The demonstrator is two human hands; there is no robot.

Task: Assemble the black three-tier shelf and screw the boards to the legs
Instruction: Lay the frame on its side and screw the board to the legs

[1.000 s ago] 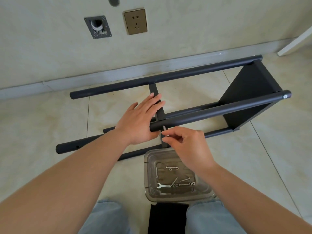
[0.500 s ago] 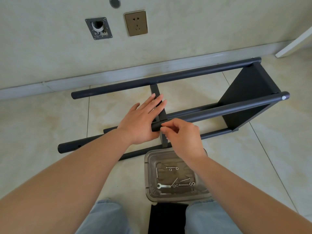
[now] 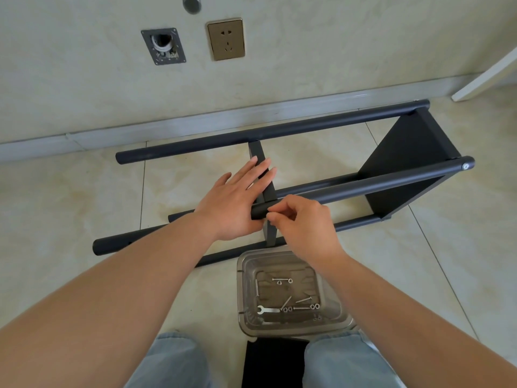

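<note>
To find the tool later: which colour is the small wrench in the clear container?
Silver metal; the wrench shows best in the head view.

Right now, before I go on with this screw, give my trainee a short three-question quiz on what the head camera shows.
1. True or false: the left hand lies flat with straight fingers on the middle board.
2. Where is the wrench? A) in the clear tray B) in the right hand C) on the floor tiles
3. Fill in: the right hand's fingertips pinch at the upper near ___, beside the middle board.

Key: 1 true; 2 A; 3 leg
</note>
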